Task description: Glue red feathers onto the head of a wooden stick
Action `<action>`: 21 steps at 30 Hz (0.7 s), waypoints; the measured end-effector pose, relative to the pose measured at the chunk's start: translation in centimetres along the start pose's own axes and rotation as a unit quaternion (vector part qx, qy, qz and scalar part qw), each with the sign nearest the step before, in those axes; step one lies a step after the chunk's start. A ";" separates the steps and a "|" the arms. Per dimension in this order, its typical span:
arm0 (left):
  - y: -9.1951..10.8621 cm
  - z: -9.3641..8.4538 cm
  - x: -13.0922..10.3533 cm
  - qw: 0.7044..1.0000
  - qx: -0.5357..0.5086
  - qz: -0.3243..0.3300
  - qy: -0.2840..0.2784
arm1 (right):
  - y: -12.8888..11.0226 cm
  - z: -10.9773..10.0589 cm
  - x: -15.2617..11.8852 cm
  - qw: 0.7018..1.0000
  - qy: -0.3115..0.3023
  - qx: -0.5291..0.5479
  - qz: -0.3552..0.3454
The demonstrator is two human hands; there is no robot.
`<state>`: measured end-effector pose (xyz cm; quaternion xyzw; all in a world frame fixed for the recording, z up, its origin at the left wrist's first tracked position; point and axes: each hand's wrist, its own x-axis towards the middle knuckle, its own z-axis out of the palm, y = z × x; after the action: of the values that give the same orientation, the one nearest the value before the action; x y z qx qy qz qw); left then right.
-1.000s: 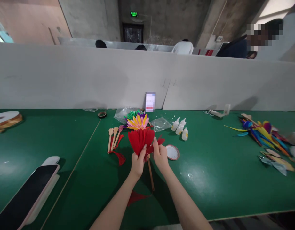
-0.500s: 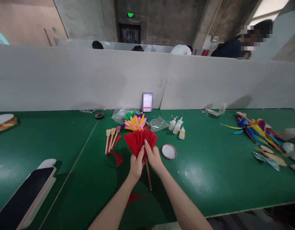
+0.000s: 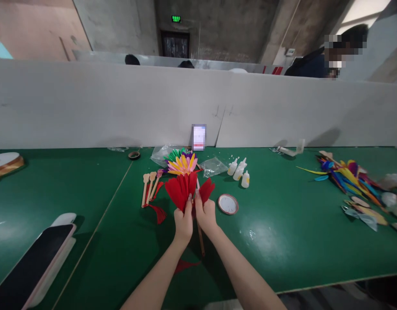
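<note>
Both hands are closed on red feathers over the green table. My left hand (image 3: 184, 224) pinches the larger bunch of red feathers (image 3: 181, 189), fanned out to the left. In my right hand (image 3: 206, 214) is a smaller bunch of red feathers (image 3: 206, 189), split from the first by a narrow gap. A thin wooden handle (image 3: 201, 241) slants down beneath the hands, with a red tassel (image 3: 187, 265) at its lower end; its upper end is mostly hidden. Just beyond lie pink and yellow feathers (image 3: 183, 164) and green ones (image 3: 175, 154).
Small wooden paddles (image 3: 146, 189) with tassels lie left. White glue bottles (image 3: 238, 170) and a round lid (image 3: 228, 204) are to the right. A phone (image 3: 199, 137) leans on the grey partition (image 3: 104, 103). Multicoloured feathers (image 3: 350, 176) lie far right, a dark-topped device (image 3: 33, 267) near left.
The single red fan has parted into two bunches, one in each hand. My right hand has shifted slightly away from the left. The view has barely moved.
</note>
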<state>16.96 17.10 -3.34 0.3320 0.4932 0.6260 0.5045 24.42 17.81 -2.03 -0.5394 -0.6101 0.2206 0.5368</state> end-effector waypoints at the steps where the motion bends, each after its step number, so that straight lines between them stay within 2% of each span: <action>1: 0.0 0.0 0.1 1.000 -0.004 0.000 -0.005 | 0.0 0.0 0.0 1.000 0.000 -0.006 -0.009; 6: 0.7 0.2 0.1 0.997 -0.068 -0.011 -0.027 | 0.2 -0.1 -0.1 0.999 -0.009 -0.032 -0.036; 12: 1.0 0.3 0.3 0.993 -0.113 -0.041 -0.016 | 0.3 -0.1 -0.1 0.996 -0.013 -0.066 -0.060; 21: 1.5 0.3 0.6 0.982 -0.132 -0.129 -0.029 | 0.1 -0.2 -0.1 0.999 -0.010 -0.032 -0.035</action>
<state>16.64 17.76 -1.91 0.2141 0.4298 0.6053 0.6349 24.61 17.71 -2.08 -0.5324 -0.6406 0.1872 0.5206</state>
